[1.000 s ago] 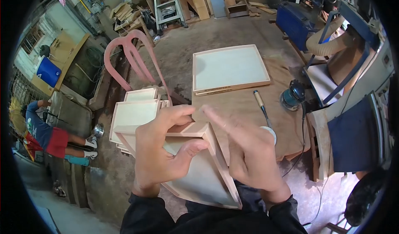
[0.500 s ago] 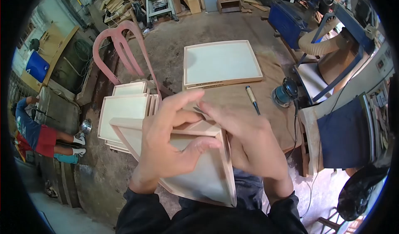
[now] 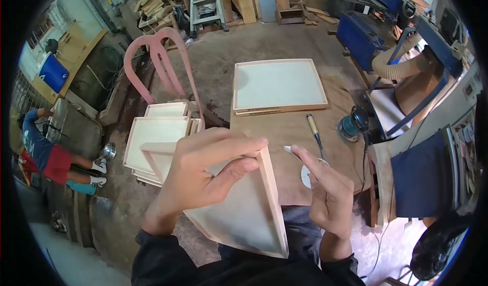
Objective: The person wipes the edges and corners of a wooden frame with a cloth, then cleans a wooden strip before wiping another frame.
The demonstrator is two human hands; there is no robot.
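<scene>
A shallow wooden tray (image 3: pixel 239 220) with a pale base is tilted in front of my body. My left hand (image 3: pixel 213 169) grips its upper corner between thumb and fingers. To the right of that corner, apart from the tray, is my right hand (image 3: pixel 328 189), its fingers bent together; a small pale piece shows at its fingertip, too small to identify. Beyond my hands, stacked trays (image 3: pixel 279 85) lie on a brown-covered table (image 3: pixel 279 128). A chisel-like tool (image 3: pixel 313 126) with a wooden handle and a white disc (image 3: pixel 306 176) are near my right hand.
A sander (image 3: pixel 353 124) stands at the table's right side. More trays (image 3: pixel 155 138) are stacked on a pink chair (image 3: pixel 160 57) at left. Another person (image 3: pixel 43 148) is at the far left. Blue machinery (image 3: pixel 361 34) and a ladder (image 3: pixel 206 6) stand farther back.
My right hand has moved right, away from the tray corner, uncovering the white disc. My left hand still holds the tray, its fingers now closer together. The whole view has shifted slightly.
</scene>
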